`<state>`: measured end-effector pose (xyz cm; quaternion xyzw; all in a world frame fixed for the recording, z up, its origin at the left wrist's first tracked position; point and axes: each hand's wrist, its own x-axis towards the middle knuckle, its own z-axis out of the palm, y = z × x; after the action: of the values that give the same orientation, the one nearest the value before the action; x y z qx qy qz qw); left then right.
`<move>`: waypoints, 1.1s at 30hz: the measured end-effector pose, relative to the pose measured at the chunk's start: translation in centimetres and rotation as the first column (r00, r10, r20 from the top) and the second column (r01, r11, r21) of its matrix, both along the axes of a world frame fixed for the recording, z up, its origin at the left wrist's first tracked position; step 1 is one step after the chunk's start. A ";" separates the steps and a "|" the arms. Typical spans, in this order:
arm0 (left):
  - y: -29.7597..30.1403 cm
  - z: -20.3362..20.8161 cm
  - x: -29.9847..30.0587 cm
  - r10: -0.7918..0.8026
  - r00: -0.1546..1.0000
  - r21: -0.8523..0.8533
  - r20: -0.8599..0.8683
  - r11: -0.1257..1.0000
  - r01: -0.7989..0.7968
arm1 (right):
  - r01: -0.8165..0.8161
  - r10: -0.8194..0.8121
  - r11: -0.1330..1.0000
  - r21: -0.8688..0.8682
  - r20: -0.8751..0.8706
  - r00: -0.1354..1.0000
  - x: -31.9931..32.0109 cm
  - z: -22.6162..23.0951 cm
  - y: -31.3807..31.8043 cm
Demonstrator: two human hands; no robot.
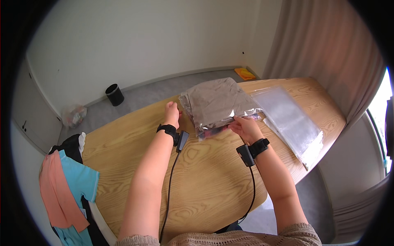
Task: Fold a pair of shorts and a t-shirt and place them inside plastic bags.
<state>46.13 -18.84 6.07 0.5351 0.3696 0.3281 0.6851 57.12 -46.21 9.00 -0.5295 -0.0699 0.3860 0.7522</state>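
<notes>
A folded grey-brown garment [217, 98] lies in a clear plastic bag [204, 131] on the wooden table in front of me. Other packed items, with pink and dark colours, show under its near edge. My right hand [247, 130] has its thumb and fingers closed on the bag's near right edge. Just off the bag's left side, my left hand [172, 115] is raised with its fingers curled in. Whatever those fingers may hold is hidden. Both wrists carry black straps with small cabled devices.
A stack of flat clear plastic bags [289, 121] lies on the table's right side. Pink, blue and black clothes [65, 180] hang over the left edge. Beyond the table stand a black bin [115, 95] and a plastic bag of rubbish [74, 115]. Cables trail from both wrists.
</notes>
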 end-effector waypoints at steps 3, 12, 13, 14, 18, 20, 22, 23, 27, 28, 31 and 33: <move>1.5 -0.5 0.3 -0.059 0.998 -0.013 0.009 0.998 0.059 | 0.046 -0.046 0.999 -0.014 -0.008 0.999 1.0 -1.8 0.1; 4.7 -0.2 2.6 -0.259 0.965 -0.036 0.037 0.965 0.260 | 0.129 -0.114 0.982 0.139 -0.108 0.988 -0.2 -4.1 -0.4; 4.8 -0.2 3.0 -0.270 0.962 -0.052 0.046 0.961 0.272 | 0.130 -0.115 0.982 0.137 -0.113 0.987 -0.1 -4.4 -0.4; 5.3 -0.7 3.2 -0.268 0.962 -0.052 0.045 0.961 0.271 | 0.136 -0.121 0.981 0.139 -0.109 0.987 -0.5 -4.3 -0.4; 6.1 -2.9 4.8 -0.096 0.917 -0.230 0.387 0.953 0.197 | 0.123 -0.110 0.982 0.146 -0.094 0.989 -1.1 -3.8 0.0; 5.8 -3.6 5.4 -0.055 0.902 -0.241 0.427 0.955 0.172 | 0.119 -0.108 0.983 0.143 -0.084 0.991 -1.4 -3.5 0.0; 3.4 -2.0 6.0 -0.061 0.933 -0.190 0.355 0.972 0.136 | 0.165 -0.157 0.981 0.101 -0.089 0.984 -0.8 -3.4 -0.6; 2.8 -1.1 5.5 -0.040 0.958 -0.119 0.284 0.990 0.077 | 0.166 -0.157 0.981 0.099 -0.093 0.983 -0.8 -3.4 -0.5; 3.6 -1.0 4.2 0.098 0.955 -0.189 0.279 0.981 -0.045 | 0.166 -0.164 0.979 0.114 -0.022 0.986 -1.0 -3.7 0.0; 4.2 -0.9 3.2 0.110 0.967 -0.128 0.231 0.988 -0.081 | 0.168 -0.169 0.981 0.100 0.011 0.985 -1.1 -3.8 0.4; 4.6 0.3 -0.1 0.174 0.978 -0.044 0.118 0.984 -0.170 | 0.196 -0.198 0.979 0.060 0.036 0.979 -1.3 -4.2 1.6; 5.2 1.9 -3.9 0.020 0.995 -0.014 0.099 1.000 -0.018 | 0.212 -0.216 0.976 0.056 0.077 0.973 -1.6 -4.3 2.3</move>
<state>42.21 -13.62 7.94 0.5101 0.3422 0.3585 0.7030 55.51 -43.87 4.71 -0.5317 -0.0525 0.2785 0.7981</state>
